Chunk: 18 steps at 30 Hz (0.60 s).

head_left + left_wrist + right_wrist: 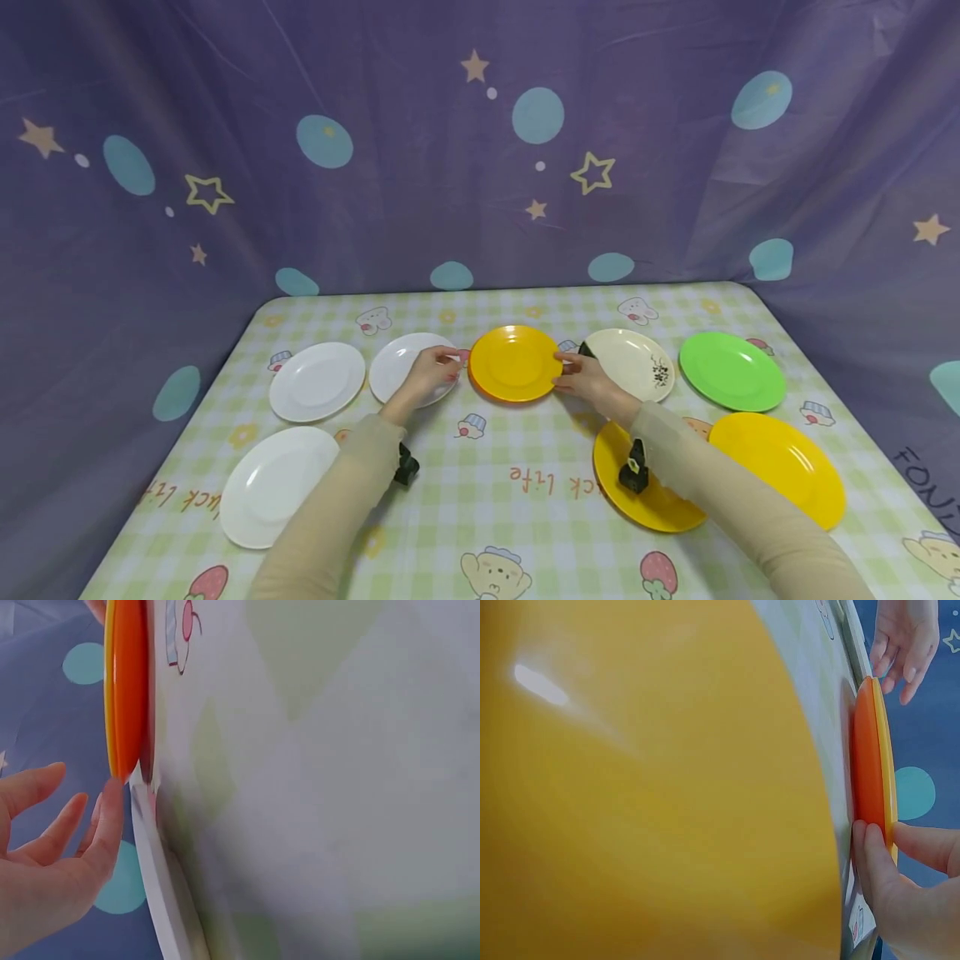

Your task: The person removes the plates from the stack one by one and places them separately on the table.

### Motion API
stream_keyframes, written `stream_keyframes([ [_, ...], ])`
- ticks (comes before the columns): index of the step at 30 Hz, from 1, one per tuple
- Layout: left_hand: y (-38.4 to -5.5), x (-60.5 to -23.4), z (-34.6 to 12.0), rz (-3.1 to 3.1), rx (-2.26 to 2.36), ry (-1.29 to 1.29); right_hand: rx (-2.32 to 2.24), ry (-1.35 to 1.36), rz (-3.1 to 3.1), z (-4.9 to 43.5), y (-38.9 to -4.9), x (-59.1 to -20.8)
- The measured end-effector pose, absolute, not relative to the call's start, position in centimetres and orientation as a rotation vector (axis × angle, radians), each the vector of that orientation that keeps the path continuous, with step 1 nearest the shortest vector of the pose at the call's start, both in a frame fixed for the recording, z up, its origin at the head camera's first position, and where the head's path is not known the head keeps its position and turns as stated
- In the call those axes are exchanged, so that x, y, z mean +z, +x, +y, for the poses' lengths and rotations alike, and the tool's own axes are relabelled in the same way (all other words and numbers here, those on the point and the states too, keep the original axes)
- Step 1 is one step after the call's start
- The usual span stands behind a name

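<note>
A round yellow plate (515,363), orange on its lower side in the wrist views, is at the table's back middle. My right hand (588,382) pinches its right edge; the right wrist view shows the thumb (922,844) on top and fingers (877,855) underneath. By the left edge is my left hand (429,375), fingers extended and apart. One fingertip (112,787) appears at the plate's edge; contact is hard to tell. That hand is above a white plate (397,358). Beside my right hand lies a cream plate (630,354) with a dark patterned rim, partly covered by the hand.
Two more white plates (317,382) (273,487) lie on the left. A green plate (731,371) is at the back right. Nearer lie two larger yellow plates (783,467) (611,467), partly under my right forearm. A purple curtain (420,225) hangs behind the checked tablecloth (450,517).
</note>
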State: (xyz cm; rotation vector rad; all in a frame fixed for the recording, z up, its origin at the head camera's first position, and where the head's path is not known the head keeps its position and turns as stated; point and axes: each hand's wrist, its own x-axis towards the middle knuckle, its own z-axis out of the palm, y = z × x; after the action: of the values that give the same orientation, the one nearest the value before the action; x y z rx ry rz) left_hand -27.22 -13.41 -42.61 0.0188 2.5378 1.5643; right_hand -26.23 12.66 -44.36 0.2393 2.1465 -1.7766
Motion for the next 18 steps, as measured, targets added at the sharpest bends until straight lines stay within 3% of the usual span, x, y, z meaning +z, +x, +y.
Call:
stream_keyframes([
  [18,-28.2,-43.4,-11.7,2.549,1.532,-0.060,-1.749,0.290,2.150,12.6,-26.5,-44.4],
])
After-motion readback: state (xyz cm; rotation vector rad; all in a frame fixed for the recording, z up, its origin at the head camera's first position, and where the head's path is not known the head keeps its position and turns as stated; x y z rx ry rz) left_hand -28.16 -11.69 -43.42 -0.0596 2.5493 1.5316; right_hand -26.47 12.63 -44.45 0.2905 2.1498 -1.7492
